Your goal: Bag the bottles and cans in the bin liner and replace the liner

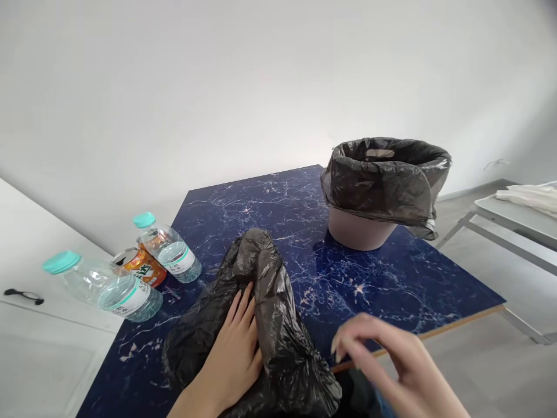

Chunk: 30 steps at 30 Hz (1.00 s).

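Note:
A crumpled black plastic bag (282, 313) lies on the near part of the blue marble-patterned table (278, 197). My left hand (235, 342) rests flat on it, fingers stretched out and pressed into a fold. My right hand (387, 354) hovers by the table's front edge, to the right of the bag. Its fingers are bent, slightly blurred and apart from the thumb, with nothing seen between them. At the back right stands a pinkish bin (359, 229) lined with a black bag (383, 188), which is folded over the rim.
On the left stand two clear water bottles (130, 296) with turquoise caps, and an orange drink can (145, 267) between them. A white cabinet (47, 348) is beyond the table's left side. To the right is a light grey folding table (517, 212) with white cloth-like material (531, 197).

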Motion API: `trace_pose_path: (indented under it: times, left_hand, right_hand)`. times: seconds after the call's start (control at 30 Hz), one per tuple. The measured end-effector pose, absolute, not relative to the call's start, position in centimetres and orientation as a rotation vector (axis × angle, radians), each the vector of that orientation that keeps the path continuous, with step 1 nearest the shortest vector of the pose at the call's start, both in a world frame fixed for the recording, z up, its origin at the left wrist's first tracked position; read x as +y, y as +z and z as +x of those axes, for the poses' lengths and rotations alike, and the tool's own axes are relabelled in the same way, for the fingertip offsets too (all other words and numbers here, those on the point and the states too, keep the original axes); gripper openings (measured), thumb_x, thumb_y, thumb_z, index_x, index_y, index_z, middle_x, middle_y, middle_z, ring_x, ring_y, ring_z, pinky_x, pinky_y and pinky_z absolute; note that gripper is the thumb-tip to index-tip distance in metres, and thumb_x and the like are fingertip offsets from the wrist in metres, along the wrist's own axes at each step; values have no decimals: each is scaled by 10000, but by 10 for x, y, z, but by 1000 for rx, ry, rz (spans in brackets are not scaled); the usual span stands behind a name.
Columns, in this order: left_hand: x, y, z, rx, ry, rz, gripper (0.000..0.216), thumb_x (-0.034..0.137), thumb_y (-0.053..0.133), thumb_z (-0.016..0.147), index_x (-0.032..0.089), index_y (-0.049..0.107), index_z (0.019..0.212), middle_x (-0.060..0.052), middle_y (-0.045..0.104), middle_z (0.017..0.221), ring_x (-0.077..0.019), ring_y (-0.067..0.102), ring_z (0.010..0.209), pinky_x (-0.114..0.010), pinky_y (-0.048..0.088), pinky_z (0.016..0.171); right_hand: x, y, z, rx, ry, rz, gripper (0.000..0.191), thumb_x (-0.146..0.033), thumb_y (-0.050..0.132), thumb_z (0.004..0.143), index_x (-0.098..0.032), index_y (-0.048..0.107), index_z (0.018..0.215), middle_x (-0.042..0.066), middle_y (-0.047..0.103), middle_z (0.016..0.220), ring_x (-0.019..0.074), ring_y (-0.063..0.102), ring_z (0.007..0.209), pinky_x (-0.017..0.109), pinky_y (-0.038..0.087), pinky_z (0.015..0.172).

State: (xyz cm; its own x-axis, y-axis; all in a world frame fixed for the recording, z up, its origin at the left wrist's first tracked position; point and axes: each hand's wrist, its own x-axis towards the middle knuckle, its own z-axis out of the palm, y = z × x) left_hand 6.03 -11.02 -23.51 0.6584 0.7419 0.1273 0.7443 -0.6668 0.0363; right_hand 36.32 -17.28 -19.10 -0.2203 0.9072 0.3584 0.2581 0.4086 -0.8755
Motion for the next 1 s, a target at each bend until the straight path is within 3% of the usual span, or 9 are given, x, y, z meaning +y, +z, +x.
trace_pose_path:
  times: [0.1,0.2,0.3,0.4,0.63,0.7,0.87,1.0]
  left_hand:
    - [-110,-234,63,-1323,-204,-2834,802,370,476,1099,276,23,1755,-84,249,1791,-381,224,1654,-643,285,1324]
    - [-111,-232,67,-1375,-197,-2818,811,400,445,1117,271,-47,1749,-78,209,1800,-371,205,1660,-642,300,1320]
    - [-113,-228,68,-1440,-192,-2796,781,473,425,1126,330,-28,1747,-35,206,1802,-364,213,1658,-635,347,1300]
    - [-114,-226,63,-1502,-177,-2775,764,542,420,1121,372,14,1745,-7,223,1797,-350,237,1654,-595,403,1277]
    - [-114,-237,22,-1513,-172,-2628,758,564,430,1116,355,68,1749,-21,247,1793,-323,290,1643,-559,393,1280]
    - [-115,-242,4,-1506,-172,-2539,746,572,421,1112,312,136,1750,-42,304,1775,-343,343,1620,-566,408,1268]
    - [-117,-220,-10,-1488,-251,-2385,663,599,403,1093,199,541,1603,-138,595,1587,-444,536,1474,-668,428,1220]
    - [-108,-183,40,-1456,-384,-2578,531,492,450,1119,262,530,1592,-55,539,1648,-307,484,1543,-521,447,1267]
  right_hand:
    - [-172,-193,367,-1582,970,-1441,237,-475,594,1060,-265,699,1087,37,741,926,164,693,762,198,509,535]
    - [-172,-200,356,-1722,1073,-1453,299,-483,700,978,-278,673,1193,34,720,1007,169,689,795,217,529,597]
    - [-172,-211,341,-1859,1037,-1473,184,-445,668,989,-264,654,1015,8,699,930,157,650,744,239,507,646]
    - [-168,-217,339,-1795,903,-1549,322,-476,552,1045,-245,540,820,-17,619,731,141,547,624,241,410,567]
    - [-160,-215,377,-1512,792,-1648,465,-651,570,1008,-250,529,776,-21,540,662,155,478,621,258,365,559]
    - [-161,-219,387,-1482,828,-1683,464,-660,558,1012,-252,550,789,-16,562,659,166,511,641,265,381,585]
    - [-157,-233,408,-1552,973,-1689,467,-691,534,1011,-259,551,834,6,649,685,190,589,657,279,420,592]
    - [-154,-229,403,-1627,1026,-1667,462,-679,498,1034,-262,532,838,-2,629,680,188,585,653,283,424,601]
